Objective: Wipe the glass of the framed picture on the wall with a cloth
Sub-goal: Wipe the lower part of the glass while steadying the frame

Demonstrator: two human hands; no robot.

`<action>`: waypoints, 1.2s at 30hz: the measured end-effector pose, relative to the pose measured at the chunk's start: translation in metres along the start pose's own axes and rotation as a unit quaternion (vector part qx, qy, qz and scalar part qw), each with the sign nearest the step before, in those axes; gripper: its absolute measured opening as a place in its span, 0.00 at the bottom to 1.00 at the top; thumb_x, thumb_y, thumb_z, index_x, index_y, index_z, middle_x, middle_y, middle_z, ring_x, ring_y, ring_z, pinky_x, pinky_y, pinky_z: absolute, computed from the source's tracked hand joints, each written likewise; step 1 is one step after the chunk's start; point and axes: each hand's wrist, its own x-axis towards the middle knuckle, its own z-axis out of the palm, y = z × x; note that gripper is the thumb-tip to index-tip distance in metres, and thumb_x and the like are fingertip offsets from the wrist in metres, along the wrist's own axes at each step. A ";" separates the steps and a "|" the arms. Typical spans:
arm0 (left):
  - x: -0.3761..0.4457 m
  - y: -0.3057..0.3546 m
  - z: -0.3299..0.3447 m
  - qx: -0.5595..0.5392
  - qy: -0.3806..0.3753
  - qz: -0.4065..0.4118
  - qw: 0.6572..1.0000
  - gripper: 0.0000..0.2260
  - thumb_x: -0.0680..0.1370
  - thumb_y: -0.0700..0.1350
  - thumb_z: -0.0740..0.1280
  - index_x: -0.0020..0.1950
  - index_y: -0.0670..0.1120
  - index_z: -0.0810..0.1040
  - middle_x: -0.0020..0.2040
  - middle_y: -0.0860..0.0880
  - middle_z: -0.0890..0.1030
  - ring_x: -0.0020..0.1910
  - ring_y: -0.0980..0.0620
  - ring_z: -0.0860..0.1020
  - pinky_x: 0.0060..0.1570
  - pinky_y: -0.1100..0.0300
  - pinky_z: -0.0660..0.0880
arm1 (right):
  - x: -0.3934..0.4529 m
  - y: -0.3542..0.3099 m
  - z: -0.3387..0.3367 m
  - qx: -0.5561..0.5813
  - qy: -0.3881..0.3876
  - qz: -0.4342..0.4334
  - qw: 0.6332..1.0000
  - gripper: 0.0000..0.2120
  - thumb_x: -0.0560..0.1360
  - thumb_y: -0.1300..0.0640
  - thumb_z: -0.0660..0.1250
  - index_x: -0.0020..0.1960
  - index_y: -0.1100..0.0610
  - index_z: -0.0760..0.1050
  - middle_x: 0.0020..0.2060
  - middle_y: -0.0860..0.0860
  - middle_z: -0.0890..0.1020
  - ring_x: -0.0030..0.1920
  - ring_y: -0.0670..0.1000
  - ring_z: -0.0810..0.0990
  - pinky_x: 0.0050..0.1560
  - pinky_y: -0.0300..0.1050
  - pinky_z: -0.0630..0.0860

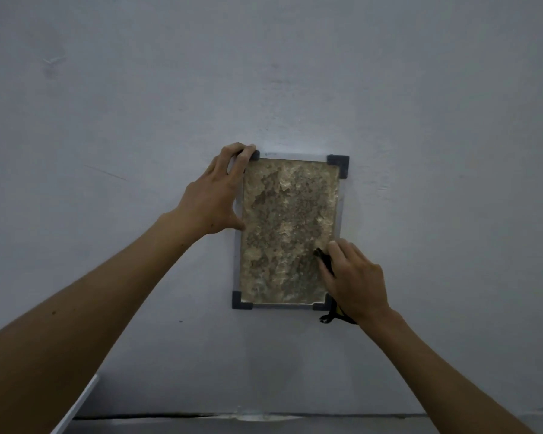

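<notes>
A small framed picture (287,227) hangs on a pale wall, with a mottled tan and brown image behind glass, a thin light frame and dark corner caps. My left hand (215,192) grips its upper left corner, fingers hooked over the top edge and thumb on the left side. My right hand (353,277) presses on the lower right of the glass and covers most of a dark cloth (325,261). A bit of cloth shows by my thumb, and a dark strand hangs below the frame's lower right corner.
The wall (138,89) is plain grey-white with faint scuffs. A white slanted edge (76,402) shows at the lower left. A dark seam (170,416) runs along the bottom where the wall meets a ledge or floor.
</notes>
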 end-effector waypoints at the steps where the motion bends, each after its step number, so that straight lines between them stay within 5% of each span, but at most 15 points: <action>1: 0.000 0.001 0.000 -0.002 0.000 -0.002 1.000 0.62 0.58 0.54 0.85 0.82 0.49 0.48 0.77 0.49 0.54 0.73 0.45 0.64 0.40 0.49 0.81 | -0.007 0.001 0.003 0.003 -0.013 -0.010 1.000 0.09 0.80 0.53 0.68 0.45 0.56 0.71 0.40 0.49 0.75 0.37 0.49 0.74 0.21 0.44 0.68; 7: -0.001 0.008 0.001 0.010 0.014 -0.018 1.000 0.63 0.58 0.62 0.83 0.82 0.50 0.48 0.78 0.50 0.53 0.75 0.46 0.62 0.43 0.50 0.80 | -0.024 0.016 0.002 -0.005 -0.063 -0.077 0.995 0.09 0.79 0.51 0.69 0.49 0.54 0.72 0.42 0.48 0.76 0.39 0.49 0.76 0.21 0.45 0.69; 19: -0.001 0.010 0.010 0.003 0.040 -0.022 0.999 0.62 0.58 0.62 0.83 0.81 0.48 0.50 0.78 0.48 0.56 0.74 0.45 0.64 0.48 0.46 0.81 | -0.049 0.013 0.011 0.010 -0.067 -0.045 0.997 0.08 0.81 0.52 0.65 0.47 0.55 0.72 0.40 0.48 0.74 0.37 0.49 0.75 0.20 0.46 0.69; 25: 0.000 0.008 0.011 -0.004 0.048 -0.023 0.999 0.62 0.57 0.61 0.83 0.81 0.48 0.51 0.77 0.48 0.57 0.73 0.44 0.65 0.47 0.44 0.81 | -0.018 0.008 0.004 0.037 0.003 0.061 0.997 0.09 0.80 0.52 0.68 0.45 0.56 0.72 0.38 0.48 0.73 0.35 0.47 0.72 0.22 0.43 0.69; 32: 0.000 0.009 0.013 -0.010 0.047 -0.022 0.999 0.62 0.58 0.61 0.84 0.81 0.48 0.51 0.78 0.48 0.56 0.75 0.45 0.63 0.47 0.45 0.81 | -0.057 0.009 0.016 0.048 -0.082 -0.041 0.995 0.10 0.78 0.51 0.70 0.47 0.54 0.72 0.42 0.47 0.75 0.38 0.48 0.75 0.20 0.46 0.70; 36: -0.001 0.007 0.011 -0.010 0.048 -0.024 0.999 0.61 0.58 0.60 0.83 0.81 0.48 0.51 0.78 0.47 0.56 0.75 0.44 0.62 0.48 0.45 0.81 | -0.029 0.007 0.008 0.071 -0.043 -0.007 0.997 0.08 0.79 0.52 0.70 0.48 0.55 0.74 0.42 0.47 0.77 0.38 0.48 0.76 0.23 0.46 0.72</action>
